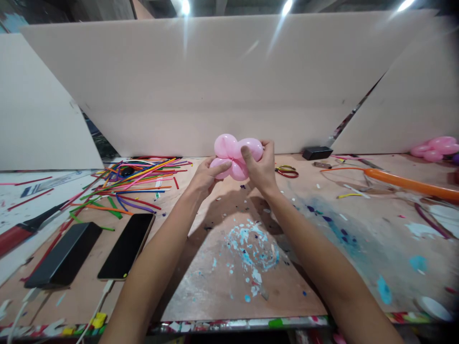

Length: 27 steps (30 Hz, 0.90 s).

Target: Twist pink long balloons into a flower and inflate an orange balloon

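Observation:
A pink twisted balloon [225, 146], pinched into several round lobes that meet at a middle knot, is held up above the far part of the table. My left hand [205, 179] grips its lower left lobe, thumb laid across the front. On the other side my right hand [263, 167] is closed round the right lobe, with the thumb pressing near the centre. The fingers behind the lobes are partly hidden. Just right of my right hand lie scissors [287, 171] with yellowish and red handles.
Many uninflated modelling balloons [143, 179] lie in a loose pile at left. Nearer are a phone [127, 246] and a black box [64, 255], both cabled. An orange inflated balloon [409, 184] and another pink balloon shape [435, 147] lie at right. A pale board [215, 86] stands behind.

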Available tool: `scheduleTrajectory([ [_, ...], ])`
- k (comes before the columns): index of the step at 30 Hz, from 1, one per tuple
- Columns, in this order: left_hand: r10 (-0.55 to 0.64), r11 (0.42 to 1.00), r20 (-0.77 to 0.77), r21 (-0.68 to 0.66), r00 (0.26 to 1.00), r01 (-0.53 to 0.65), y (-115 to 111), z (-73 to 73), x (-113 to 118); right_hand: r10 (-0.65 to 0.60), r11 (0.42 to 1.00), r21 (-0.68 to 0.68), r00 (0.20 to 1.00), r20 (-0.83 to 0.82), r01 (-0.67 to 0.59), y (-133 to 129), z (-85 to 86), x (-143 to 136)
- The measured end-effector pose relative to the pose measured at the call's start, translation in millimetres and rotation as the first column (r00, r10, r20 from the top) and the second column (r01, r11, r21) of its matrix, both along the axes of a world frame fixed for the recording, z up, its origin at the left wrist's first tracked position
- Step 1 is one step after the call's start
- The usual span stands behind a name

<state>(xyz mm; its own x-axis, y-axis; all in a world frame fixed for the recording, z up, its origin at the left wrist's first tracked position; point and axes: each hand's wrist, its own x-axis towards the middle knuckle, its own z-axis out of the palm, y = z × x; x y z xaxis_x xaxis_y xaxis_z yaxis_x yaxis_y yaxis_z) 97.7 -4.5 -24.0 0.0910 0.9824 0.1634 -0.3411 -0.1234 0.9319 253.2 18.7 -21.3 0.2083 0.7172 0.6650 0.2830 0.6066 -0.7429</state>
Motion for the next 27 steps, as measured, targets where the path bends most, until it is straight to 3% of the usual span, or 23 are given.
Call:
scheduleTrajectory([
  [3,0.23,0.956,-0.16,0.219,0.96,-0.193,0,-1.2,-3,0.016,0.997,-0.08,1.0,-0.008,-0.016,6,0.3,6],
  [5,0.311,0.923,-0.254,0.308,0.916,-0.229,-2,2.3,-6,0.119,0.982,-0.15,0.993,0.008,-0.116,8,4.2,13],
  [10,0.158,0.945,-0.451,0.326,0.878,-0.003,-8,12.3,-17,0.44,0.869,-0.323,0.884,0.159,-0.374,-7,24.8,30],
  [16,0.075,0.954,-0.295,0.299,0.953,0.018,-9,15.0,-22,0.662,0.682,-0.438,0.748,0.033,-0.585,-17,30.2,38],
  [18,0.083,0.95,-0.227,0.312,0.97,-0.008,-8,14.2,-19,0.657,0.7,-0.384,0.754,0.016,-0.602,-14,27.3,36],
  [22,0.084,0.956,-0.093,0.287,0.992,-0.054,-3,9.4,-9,0.553,0.818,-0.199,0.833,0.016,-0.54,-8,20.7,26],
  [27,0.293,0.911,-0.11,0.334,0.95,-0.243,1,2.4,0,0.545,0.832,-0.18,0.833,0.092,-0.524,-7,13.9,15],
])
